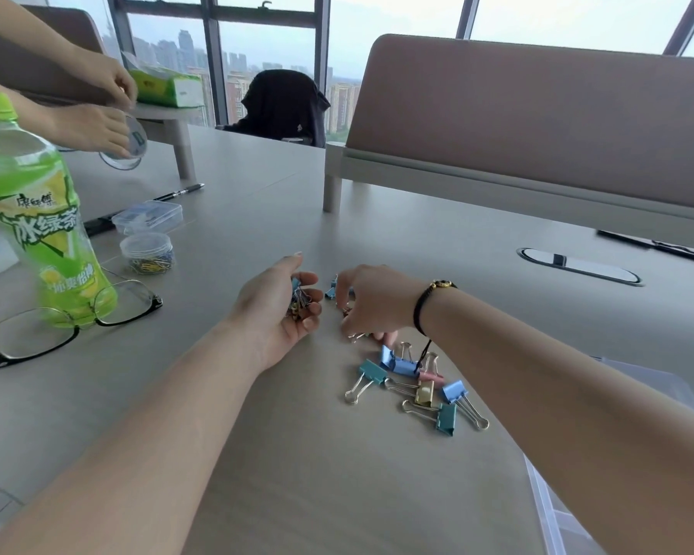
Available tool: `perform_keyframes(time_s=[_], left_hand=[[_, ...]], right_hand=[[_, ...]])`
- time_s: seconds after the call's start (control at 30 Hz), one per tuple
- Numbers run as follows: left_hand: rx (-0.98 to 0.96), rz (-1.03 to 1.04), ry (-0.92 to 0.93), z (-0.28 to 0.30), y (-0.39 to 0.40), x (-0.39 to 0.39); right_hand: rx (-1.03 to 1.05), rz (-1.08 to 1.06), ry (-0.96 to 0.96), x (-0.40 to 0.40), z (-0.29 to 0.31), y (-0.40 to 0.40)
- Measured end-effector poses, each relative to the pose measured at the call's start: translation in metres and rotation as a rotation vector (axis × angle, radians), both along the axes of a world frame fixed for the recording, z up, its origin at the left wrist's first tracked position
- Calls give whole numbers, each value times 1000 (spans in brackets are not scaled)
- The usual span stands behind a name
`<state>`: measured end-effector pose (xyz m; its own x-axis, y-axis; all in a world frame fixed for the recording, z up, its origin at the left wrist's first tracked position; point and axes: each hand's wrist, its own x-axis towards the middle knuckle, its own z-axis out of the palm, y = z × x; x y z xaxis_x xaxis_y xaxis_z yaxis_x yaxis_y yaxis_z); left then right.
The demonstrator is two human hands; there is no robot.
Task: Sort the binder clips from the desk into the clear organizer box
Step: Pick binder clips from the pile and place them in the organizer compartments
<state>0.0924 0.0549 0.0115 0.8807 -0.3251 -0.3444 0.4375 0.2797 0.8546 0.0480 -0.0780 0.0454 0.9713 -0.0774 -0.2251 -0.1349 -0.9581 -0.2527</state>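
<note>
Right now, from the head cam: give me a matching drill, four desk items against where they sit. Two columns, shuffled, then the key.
Items
1. green tea bottle
2. eyeglasses
3. round tub of paper clips
4. loose binder clips

Places
A. in a scatter under the right forearm, near the clear organizer box
B. just behind the bottle, on its far right side, in front of a flat clear case
C. standing at the far left edge of the desk
D. lying open at the bottle's base

Pairs: 1-C, 2-D, 3-B, 4-A
</note>
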Motion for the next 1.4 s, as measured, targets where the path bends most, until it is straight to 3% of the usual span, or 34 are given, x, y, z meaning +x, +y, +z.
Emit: perform_keyframes(time_s=[0.17,0.27,0.43,0.63,0.97,1.17,1.4], left_hand=[[2,30,5,1,-1,-1],[91,85,-109,-4,-3,1],[855,143,-865,-20,-5,10],[1317,-29,-991,-21,-19,5],[1564,-234,-1024,-16,-22,0],[1539,-281,-1096,-11,-26,-18],[1589,-287,-1181,-20,-33,-16]], right_hand=[[77,-56,32,3,3,-2],[110,-90,31,5,0,-5],[111,-101,-32,10,-8,-9],[132,-108,2,7,-5,-12],[173,-109,-76,-12,3,-34],[356,-237,-208,-16,11,-53],[446,-301,-203,-25,6,-54]])
